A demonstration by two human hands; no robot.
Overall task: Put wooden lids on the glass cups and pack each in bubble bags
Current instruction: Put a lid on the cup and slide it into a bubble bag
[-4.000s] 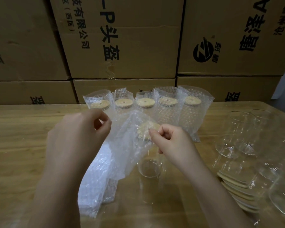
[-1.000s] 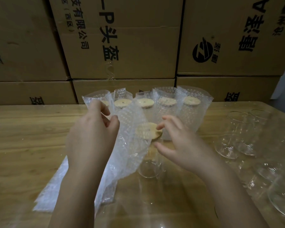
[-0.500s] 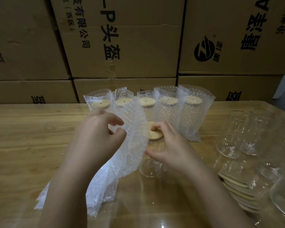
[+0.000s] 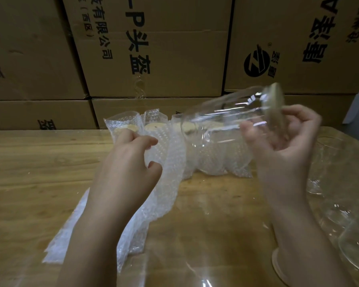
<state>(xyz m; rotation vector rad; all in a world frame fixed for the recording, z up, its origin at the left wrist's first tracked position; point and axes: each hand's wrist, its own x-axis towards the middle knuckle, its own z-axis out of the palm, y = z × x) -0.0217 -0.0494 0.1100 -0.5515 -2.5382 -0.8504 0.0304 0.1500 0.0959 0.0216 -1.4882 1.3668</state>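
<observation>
The right hand [image 4: 282,139] holds a clear glass cup [image 4: 222,123] in the air above the pale wooden bench [image 4: 29,172]. The cup is tipped almost onto its side, base to the left. Its fingers [image 4: 303,119] curl round the lidded end, and the thumb shows through the glass. The round wooden lid [image 4: 275,104] sits on the cup's mouth, seen edge-on and smeared by motion blur, so its fit is hard to judge.

The left hand [image 4: 131,162] holds up a clear bubble bag [image 4: 170,175]. Its fingers [image 4: 145,140] are bent at the bag's top edge, but the back of the hand hides the pinch itself, and whether the bag's mouth is open cannot be told. The bag's lower end hangs to a flat pile of bubble bags [image 4: 68,239] on the bench, partly covered by the left forearm.

Behind stands a row of bagged, lidded cups [image 4: 216,160]. The held cup and both hands overlap them, so their number is unclear. At the right, empty glass cups [image 4: 340,183] blur into reflections and are cut by the frame. A stack of wooden lids [image 4: 278,266] peeks out beside the right forearm. Brown printed cardboard boxes [image 4: 164,59] form the back wall.
</observation>
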